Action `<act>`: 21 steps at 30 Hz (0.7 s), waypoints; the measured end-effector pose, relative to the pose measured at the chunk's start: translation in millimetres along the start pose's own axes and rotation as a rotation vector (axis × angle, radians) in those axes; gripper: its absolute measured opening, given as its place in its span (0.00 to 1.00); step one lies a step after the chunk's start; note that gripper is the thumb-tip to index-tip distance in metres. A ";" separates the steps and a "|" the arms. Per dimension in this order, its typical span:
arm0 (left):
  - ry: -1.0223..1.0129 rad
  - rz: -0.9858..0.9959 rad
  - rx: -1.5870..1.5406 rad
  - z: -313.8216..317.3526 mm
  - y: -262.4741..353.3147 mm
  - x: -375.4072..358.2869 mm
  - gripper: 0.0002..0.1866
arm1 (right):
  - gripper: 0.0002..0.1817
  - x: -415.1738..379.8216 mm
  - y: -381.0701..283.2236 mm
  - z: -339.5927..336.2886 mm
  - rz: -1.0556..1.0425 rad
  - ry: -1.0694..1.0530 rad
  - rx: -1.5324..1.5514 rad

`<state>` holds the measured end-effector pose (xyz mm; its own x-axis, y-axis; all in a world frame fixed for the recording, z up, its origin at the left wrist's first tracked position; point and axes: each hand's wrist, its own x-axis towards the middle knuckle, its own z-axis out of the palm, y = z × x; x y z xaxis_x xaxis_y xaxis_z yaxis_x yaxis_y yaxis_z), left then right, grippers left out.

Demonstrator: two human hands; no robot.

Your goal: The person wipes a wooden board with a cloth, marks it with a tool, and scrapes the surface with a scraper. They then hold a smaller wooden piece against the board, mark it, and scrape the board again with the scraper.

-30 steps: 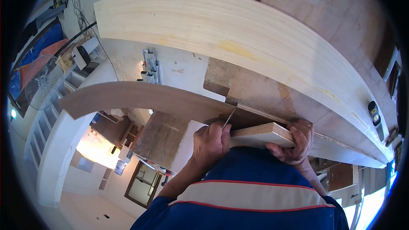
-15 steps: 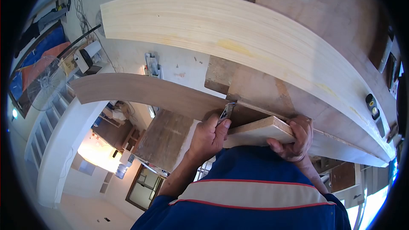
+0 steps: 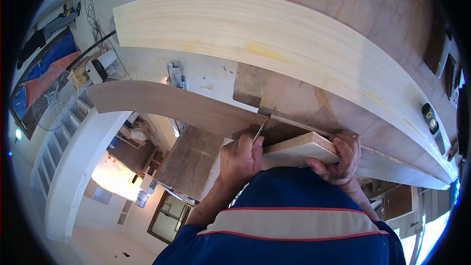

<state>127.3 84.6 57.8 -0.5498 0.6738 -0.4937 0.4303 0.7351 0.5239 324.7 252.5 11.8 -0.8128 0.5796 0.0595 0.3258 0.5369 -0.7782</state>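
My left hand is closed in a fist around a slim metal utility knife, whose tip points up at the edge of a long brown wood strip. Most of the knife is hidden in the fist. To the right, my right hand grips the end of a short, thick pale board, its thumb on the near face and fingers over the far side. This board lies against the brown strip, close in front of my chest.
A long pale plank lies across the brown worktop beyond my hands. A black-and-yellow tool sits at its right end. A brown table stands lower left, and a wire fan at far left.
The knife in my left hand has turned, showing a thinner edge, and the fist has rolled slightly. My right hand keeps its grip on the short board. The view has shifted a little.
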 end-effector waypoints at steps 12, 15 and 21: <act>-0.004 0.036 0.059 0.4 4.7 3.5 0.14 | 0.36 1.0 -0.2 0.9 0.005 0.011 0.012; 0.000 0.044 0.054 1.8 2.3 3.0 0.14 | 0.36 0.2 -0.1 1.6 0.004 0.015 0.008; -0.010 0.062 0.079 1.6 1.5 3.8 0.14 | 0.36 2.2 -0.8 1.2 -0.003 0.021 -0.006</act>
<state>126.9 88.4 55.6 -0.5132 0.7185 -0.4695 0.5185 0.6955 0.4975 322.1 252.7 11.8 -0.8035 0.5905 0.0752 0.3263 0.5425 -0.7741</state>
